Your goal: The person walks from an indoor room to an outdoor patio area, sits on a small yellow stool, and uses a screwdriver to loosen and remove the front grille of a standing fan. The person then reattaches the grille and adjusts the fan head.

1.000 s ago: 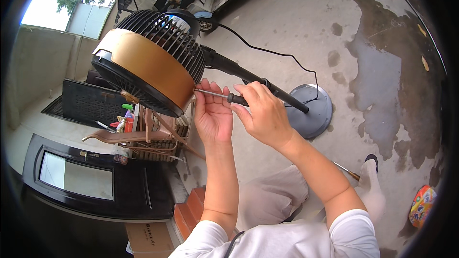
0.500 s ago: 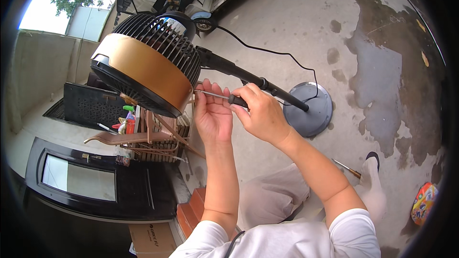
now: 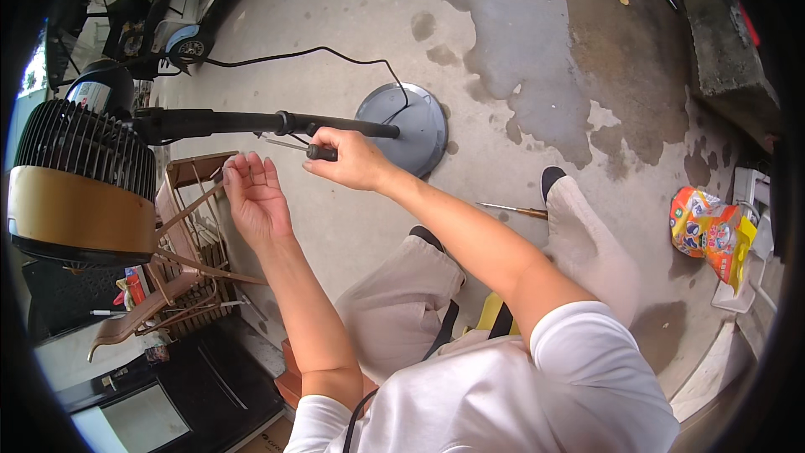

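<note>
Black-handled screwdriver (image 3: pixel 309 151) gripped in right hand (image 3: pixel 352 159), just under the tilted pedestal fan's black pole (image 3: pixel 251 123). Left hand (image 3: pixel 256 197) open, fingers spread, holding nothing, beside brown rack (image 3: pixel 189 226). Fan head (image 3: pixel 80 184) at left, round grey base (image 3: pixel 411 126) on stained concrete floor (image 3: pixel 520 59). Second screwdriver (image 3: pixel 511 210) lying nearby. Orange-and-yellow packet (image 3: pixel 708 231) at right edge.

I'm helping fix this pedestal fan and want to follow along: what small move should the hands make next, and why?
Probably bring the screwdriver tip back to the fan head. The right hand grips its black handle beside the pole, with the shaft pointing toward the fan head, while the left hand is open and holds nothing.
</note>
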Demonstrator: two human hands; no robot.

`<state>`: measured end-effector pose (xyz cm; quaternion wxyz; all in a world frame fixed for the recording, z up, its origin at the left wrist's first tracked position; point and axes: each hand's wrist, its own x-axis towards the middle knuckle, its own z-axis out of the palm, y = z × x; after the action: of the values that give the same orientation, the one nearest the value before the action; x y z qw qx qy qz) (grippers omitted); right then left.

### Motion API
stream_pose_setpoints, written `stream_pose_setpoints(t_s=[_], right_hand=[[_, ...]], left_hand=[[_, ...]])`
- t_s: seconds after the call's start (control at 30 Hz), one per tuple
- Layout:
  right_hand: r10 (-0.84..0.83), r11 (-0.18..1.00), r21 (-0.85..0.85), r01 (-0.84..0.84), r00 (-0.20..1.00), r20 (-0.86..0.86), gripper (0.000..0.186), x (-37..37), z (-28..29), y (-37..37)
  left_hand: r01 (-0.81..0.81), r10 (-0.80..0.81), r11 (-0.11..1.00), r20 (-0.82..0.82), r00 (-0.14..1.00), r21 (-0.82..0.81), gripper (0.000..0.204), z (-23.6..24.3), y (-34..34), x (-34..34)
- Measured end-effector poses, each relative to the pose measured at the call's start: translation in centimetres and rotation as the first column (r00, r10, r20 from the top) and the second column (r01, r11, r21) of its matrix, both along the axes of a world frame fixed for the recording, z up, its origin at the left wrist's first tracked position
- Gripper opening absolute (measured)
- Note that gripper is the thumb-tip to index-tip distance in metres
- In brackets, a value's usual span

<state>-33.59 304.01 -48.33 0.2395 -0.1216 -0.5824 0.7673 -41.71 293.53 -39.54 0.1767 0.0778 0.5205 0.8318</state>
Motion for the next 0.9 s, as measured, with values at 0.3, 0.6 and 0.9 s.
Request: stream_pose_setpoints(t_s=[0.3, 0.6, 0.9], right_hand=[[-0.072, 0.968, -0.224, 0.11, 0.983, 0.17, 0.017, 2.1, -10.4, -2.4], [-0.056, 0.935, -0.334, 0.116, 0.982, 0.182, 0.016, 4.1, -14.3, -3.3], [-0.381, 0.883, 0.469, -0.02, 0.555, 0.74, 0.014, 13.7, -28.9, -1.2]], left_hand=[[0.355, -0.322, 0.515, 0.207, 0.924, -0.78, 0.015, -12.1, -0.3, 2.3], [0.389, -0.474, 0.145, 0.281, 0.835, -0.91, 0.025, -13.9, -0.2, 2.9], [0.318, -0.643, 0.321, 0.04, 0.764, -0.892, 0.035, -8.2, 0.9, 6.0]])
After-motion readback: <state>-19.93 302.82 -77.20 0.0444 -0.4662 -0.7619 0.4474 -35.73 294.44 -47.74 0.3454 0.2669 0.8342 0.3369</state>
